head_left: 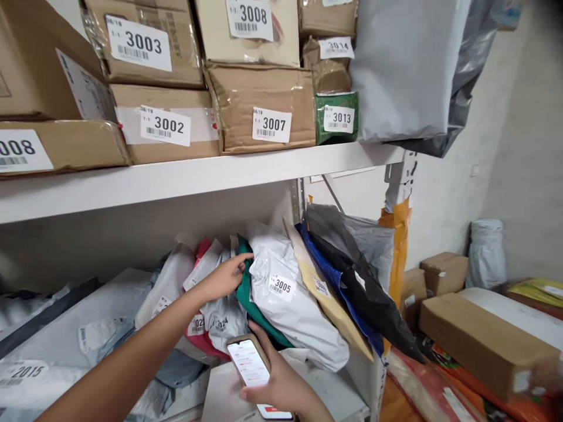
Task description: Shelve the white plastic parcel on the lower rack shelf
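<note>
My left hand [225,276] reaches into the lower shelf, its fingertips on the top edge of a green parcel [245,293] wedged among upright mail bags. To its right leans a white bag labelled 3005 [290,299]. Left of it stand a white bag marked 2024 [224,319] and a red one [199,337]. My right hand [281,384] holds a phone [250,363] with a lit screen, low in front of the bags.
The upper shelf [176,179] carries numbered cartons: 3003 [145,44], 3002 [165,124], 3007 [268,108], 3013 [336,117], plus a large grey bag [402,70]. Tan, blue and black mailers [352,281] lean at right. Boxes [484,334] lie on the floor.
</note>
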`<state>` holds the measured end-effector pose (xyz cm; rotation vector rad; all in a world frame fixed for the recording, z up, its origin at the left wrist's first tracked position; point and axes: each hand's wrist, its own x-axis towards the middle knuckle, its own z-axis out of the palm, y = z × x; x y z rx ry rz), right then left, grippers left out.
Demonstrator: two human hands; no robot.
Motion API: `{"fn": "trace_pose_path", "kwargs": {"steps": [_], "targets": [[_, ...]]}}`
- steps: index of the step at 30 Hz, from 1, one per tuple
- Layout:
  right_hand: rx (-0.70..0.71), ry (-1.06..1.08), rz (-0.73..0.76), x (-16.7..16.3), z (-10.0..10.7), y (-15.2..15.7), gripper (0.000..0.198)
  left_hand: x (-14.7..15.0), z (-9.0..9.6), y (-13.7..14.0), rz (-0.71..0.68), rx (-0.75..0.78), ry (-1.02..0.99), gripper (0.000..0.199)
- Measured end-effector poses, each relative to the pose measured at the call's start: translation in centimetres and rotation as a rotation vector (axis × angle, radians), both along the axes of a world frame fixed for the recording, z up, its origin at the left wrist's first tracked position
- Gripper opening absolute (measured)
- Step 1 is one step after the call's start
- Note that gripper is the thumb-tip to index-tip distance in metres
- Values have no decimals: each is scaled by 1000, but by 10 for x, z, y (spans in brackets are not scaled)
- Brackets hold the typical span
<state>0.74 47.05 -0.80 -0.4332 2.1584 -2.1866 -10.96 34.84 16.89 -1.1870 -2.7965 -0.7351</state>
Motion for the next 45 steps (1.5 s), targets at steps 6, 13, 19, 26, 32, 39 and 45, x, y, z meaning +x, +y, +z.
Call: {"fn": "trace_pose_path", "kwargs": {"steps": [6, 13, 19, 26, 32, 39, 45], "targets": [[-37, 5, -65, 4, 6, -7, 93, -12, -17, 12, 28, 64, 5, 30], [-29, 33, -112, -2, 1, 4, 109, -5, -34, -27, 162, -261, 195, 8], [-37, 47, -125, -6, -4, 15, 109, 8, -43, -41, 82, -559, 313, 56], [-42, 88, -69, 1, 16, 25, 88, 22, -23, -35, 182, -628, 217, 33], [-75, 57, 34, 5, 28, 29, 80, 18, -20, -36, 95, -286, 218, 36], [-66, 83, 14, 5, 23, 28, 82, 7, -44, -40, 255, -228, 245, 52], [-54, 79, -5, 4, 20, 26, 87, 7, -33, -33, 106, -351, 215, 37]]}}
